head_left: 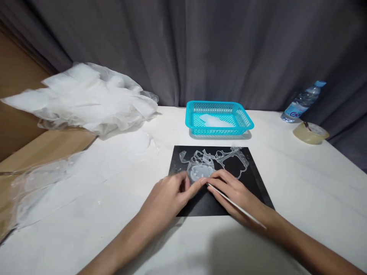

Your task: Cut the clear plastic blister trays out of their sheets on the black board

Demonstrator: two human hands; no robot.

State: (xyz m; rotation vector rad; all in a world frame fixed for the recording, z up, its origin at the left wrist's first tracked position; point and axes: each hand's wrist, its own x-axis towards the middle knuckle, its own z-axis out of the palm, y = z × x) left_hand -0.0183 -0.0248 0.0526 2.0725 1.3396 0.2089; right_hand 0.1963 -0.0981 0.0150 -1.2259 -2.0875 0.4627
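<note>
On a black mat point(200, 204) lies a frosty, translucent plastic film piece point(200, 172) with a rounded outline and small whitish shapes in it. My left hand point(172, 193) is at its near left edge, fingers curled and thumb stretched along the near side, pinching or pressing the film. In my right hand point(233, 191) is a thin white stick-like tool point(237, 208), held like a pen. Its tip meets the film's near right edge, close to my left thumb; the exact tip is hidden by fingers. Thin clear film offcuts point(233, 160) with cut-out holes lie behind on the mat.
A turquoise plastic basket point(220, 131) holding white translucent pieces stands behind the mat. White sheer material point(94, 97) is heaped at the back left, above cardboard point(63, 141) and loose clear film point(43, 179). A water bottle point(301, 105) and a tape roll point(309, 133) stand back right.
</note>
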